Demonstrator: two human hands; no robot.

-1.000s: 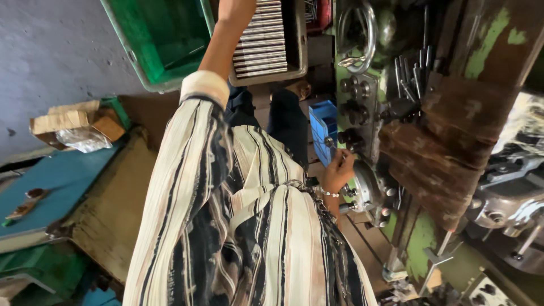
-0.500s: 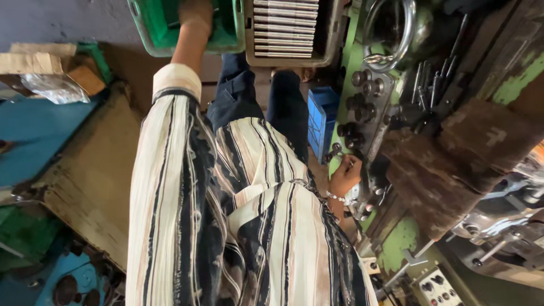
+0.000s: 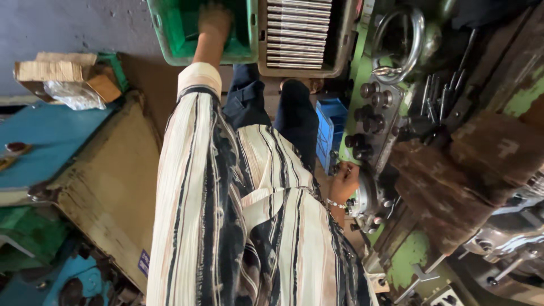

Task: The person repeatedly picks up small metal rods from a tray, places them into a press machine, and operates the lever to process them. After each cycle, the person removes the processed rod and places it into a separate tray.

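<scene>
A workshop floor beside a green lathe (image 3: 408,266). The left hand (image 3: 214,21) reaches into a green crate (image 3: 170,34), grip unclear. The right hand (image 3: 344,184) clasps a handwheel (image 3: 367,199).

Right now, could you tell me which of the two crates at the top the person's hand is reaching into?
The green crate: the left hand is inside it. The grey crate beside it holds stacked flat parts, untouched.

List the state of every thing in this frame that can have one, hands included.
Left hand: reaching down into the green crate, blurred; grip cannot be told.
Right hand: resting on the metal dial of the green machine.
Green crate: open-topped; contents hidden.
Tray of metal plates: filled, plates stacked in rows.
Handwheel: untouched.
Cardboard box: open, clear plastic bag spilling out.
Blue crate: on the floor by the machine.
</scene>
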